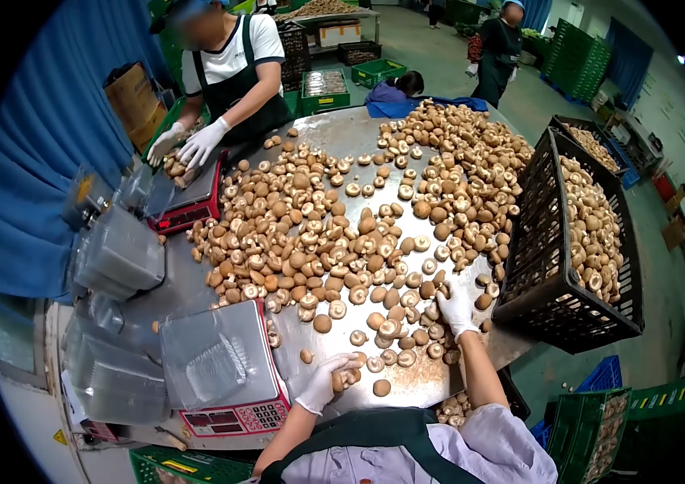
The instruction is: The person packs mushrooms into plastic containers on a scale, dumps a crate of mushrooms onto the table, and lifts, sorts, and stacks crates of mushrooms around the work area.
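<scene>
Brown mushrooms [302, 234] lie spread over a metal table [318, 129]. My left hand [326, 381], in a white glove, is closed around a few mushrooms near the table's front edge, right of a red scale [274, 379]. On that scale sits a clear plastic tray [215, 371]. My right hand [457, 306], also gloved, reaches into the mushrooms at the right front; its fingers touch some of them, and their tips are partly hidden, so its grip is unclear.
A black crate [544, 242] of mushrooms stands at the right edge. Stacked clear trays [116, 371] are at the left. A co-worker [233, 73] handles mushrooms at a second red scale [189, 211]. Green crates [588, 431] stand at lower right.
</scene>
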The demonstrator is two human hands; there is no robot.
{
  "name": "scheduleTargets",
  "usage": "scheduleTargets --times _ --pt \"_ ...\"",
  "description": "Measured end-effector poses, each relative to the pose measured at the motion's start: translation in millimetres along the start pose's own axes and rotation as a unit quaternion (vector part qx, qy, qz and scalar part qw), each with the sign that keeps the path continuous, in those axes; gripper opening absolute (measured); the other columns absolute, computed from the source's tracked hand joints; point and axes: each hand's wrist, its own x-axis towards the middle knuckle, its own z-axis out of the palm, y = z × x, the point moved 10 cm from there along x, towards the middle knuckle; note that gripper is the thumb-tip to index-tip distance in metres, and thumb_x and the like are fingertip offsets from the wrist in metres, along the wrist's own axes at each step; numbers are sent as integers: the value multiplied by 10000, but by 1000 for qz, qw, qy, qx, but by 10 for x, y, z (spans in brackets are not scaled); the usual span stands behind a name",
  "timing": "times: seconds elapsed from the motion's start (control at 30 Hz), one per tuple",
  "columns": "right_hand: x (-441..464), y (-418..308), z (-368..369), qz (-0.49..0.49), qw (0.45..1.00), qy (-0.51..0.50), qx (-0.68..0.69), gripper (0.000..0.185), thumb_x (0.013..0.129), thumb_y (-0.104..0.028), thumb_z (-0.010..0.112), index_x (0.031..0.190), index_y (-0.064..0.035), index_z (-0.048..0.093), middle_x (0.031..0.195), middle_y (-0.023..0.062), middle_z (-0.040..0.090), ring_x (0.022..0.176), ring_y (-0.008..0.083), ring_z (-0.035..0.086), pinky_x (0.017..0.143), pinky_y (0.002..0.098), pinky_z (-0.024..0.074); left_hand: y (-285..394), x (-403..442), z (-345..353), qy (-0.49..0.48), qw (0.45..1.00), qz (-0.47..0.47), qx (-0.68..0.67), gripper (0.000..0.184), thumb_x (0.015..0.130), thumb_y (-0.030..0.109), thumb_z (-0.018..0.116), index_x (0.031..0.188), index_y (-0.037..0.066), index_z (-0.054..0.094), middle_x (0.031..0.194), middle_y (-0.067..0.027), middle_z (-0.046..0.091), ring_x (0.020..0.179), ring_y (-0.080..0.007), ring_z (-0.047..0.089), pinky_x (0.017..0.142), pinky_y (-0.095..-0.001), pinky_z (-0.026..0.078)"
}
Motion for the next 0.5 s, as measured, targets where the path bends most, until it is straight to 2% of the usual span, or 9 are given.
scheduleTargets --times 0.03,0.13,0.2,0.23,0.27,0.33,0.4,0.47,0.5 --pt "-69 -156 -37 -64 996 41 41 309 752 -190 650 1023 -47 609 910 200 620 867 359 593 751 419 481 33 -6 47 4 1000 -1 -3 347 917 205 396 1159 -19 505 947 -123 620 614 -135 507 524 -226 403" --pt "-242 -559 -88 -69 991 45 109 253 798 -166 616 1030 -68 596 926 181 628 875 344 606 767 400 488 30 -14 186 -5 998 -31 48 370 908 186 412 1214 -16 469 1012 -134 602 640 -128 499 540 -220 399" --pt "-374 -933 -65 -80 978 -22 194 234 828 -170 583 1031 -54 590 875 171 644 805 307 635 726 367 500 61 -25 389 -92 994 -31 -46 414 914 232 428 1261 6 425 1116 -128 584 650 -119 508 549 -208 401" --pt "-490 -1087 79 -50 969 -133 202 257 841 -198 563 1063 -71 594 888 162 648 806 301 639 725 346 503 -12 1 427 -131 986 -61 -84 482 932 337 423 1310 41 378 1169 -122 552 650 -108 506 532 -203 401" --pt "-639 -1382 111 -101 944 -216 229 288 845 -227 555 1091 -85 597 938 175 640 868 301 626 770 358 494 -13 10 437 -128 987 -62 -80 482 932 337 423 1310 41 378 1169 -122 552 650 -108 506 532 -203 401" --pt "-1022 -1897 143 -210 880 -388 176 345 842 -302 577 1105 -78 584 962 188 622 948 302 592 847 378 457 15 45 546 -157 976 -67 -136 546 930 454 406 1317 70 382 1180 -106 542 649 -104 506 509 -207 406" --pt "-995 -2087 16 -281 879 -343 177 353 836 -316 582 1102 -83 576 935 184 622 929 314 592 833 378 457 -4 113 439 -114 984 -53 -124 429 953 417 380 1184 68 470 968 -112 569 614 -153 494 490 -221 390" --pt "-486 -1823 -74 -173 929 -278 174 342 806 -274 591 1083 -75 577 873 174 620 825 305 605 773 397 471 -84 159 265 -29 984 -83 -158 321 962 350 388 1069 68 497 920 -108 562 596 -156 467 512 -240 391" --pt "-152 -1586 -142 -196 968 -134 79 308 786 -184 588 1072 -69 592 916 153 635 872 303 605 783 383 480 -129 153 218 -31 984 -83 -157 321 962 350 388 1069 68 497 920 -108 562 596 -156 467 512 -240 391"
